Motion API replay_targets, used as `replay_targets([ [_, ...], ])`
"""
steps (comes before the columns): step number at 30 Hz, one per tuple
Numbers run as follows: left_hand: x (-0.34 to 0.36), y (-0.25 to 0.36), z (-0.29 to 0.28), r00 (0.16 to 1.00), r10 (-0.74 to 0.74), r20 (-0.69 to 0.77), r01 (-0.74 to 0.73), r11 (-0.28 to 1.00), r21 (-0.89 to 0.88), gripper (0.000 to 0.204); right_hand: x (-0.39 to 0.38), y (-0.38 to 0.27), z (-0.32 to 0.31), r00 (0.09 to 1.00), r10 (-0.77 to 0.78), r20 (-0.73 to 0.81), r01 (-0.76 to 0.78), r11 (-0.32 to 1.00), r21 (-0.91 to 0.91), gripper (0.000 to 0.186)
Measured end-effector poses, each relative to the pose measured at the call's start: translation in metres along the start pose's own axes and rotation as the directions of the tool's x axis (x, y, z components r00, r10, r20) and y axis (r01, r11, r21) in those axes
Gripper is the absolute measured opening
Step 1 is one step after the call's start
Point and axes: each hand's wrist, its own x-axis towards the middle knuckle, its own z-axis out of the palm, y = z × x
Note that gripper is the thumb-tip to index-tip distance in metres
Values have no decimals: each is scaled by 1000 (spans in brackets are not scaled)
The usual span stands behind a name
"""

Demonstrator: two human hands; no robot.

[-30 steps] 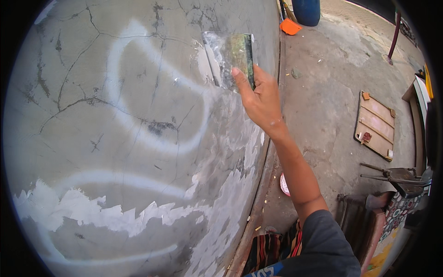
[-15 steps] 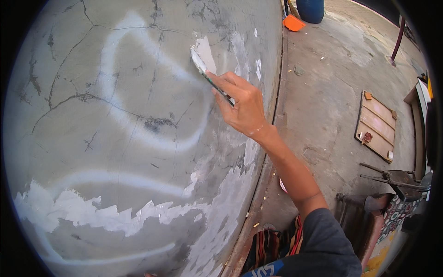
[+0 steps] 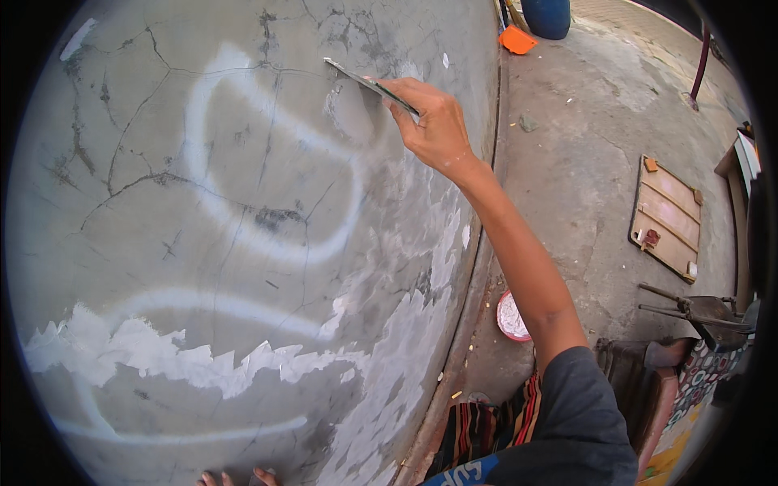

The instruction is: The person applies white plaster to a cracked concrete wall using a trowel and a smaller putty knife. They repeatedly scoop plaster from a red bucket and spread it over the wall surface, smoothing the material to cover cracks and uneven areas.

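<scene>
My right hand [image 3: 433, 121] is closed around a thin putty knife [image 3: 365, 79], its blade edge against the cracked grey wall [image 3: 267, 194]. Just below the blade lies a pale smear of filler [image 3: 348, 113]. Only the fingertips of my left hand [image 3: 235, 478] show at the bottom edge; they are apart and rest against the wall, the palm out of sight. White putty [image 3: 162, 356] runs in a ragged band across the lower wall. Light blue-white painted loops [image 3: 194, 138] cross the surface.
A round tub of white paste [image 3: 512, 316] stands on the concrete floor [image 3: 575, 162], partly behind my right forearm. Farther right are a wooden panel [image 3: 668, 219] and a dark chair [image 3: 713, 320]. An orange dustpan [image 3: 516, 39] and a blue barrel [image 3: 546, 18] stand at the far end.
My right hand has moved up the wall with the putty knife, whose blade has turned flatter. The filler patch looks smoother and thinner. More left fingertips show, and the tub has come into view.
</scene>
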Motion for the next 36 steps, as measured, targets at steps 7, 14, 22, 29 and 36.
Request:
replay_targets([
  [7,-1,3,0,1000,-1,6,1,1000,-15,60,-46,-14,-10,959,-24,281,21,1000,13,47],
  [14,-3,-1,-3,1000,-5,20,5,1000,-14,62,-22,-1,-24,981,131,145,-138,990,36,28],
  [22,-5,1,4,1000,-12,-2,12,1000,-4,61,-20,-10,-7,989,-47,139,41,998,44,25],
  [29,-9,-5,6,1000,-14,2,14,1000,6,61,-26,-16,-13,998,-13,61,7,996,92,44],
  [36,-14,0,3,998,-15,63,13,999,32,62,-7,-13,35,997,-12,-71,9,999,-50,61],
])
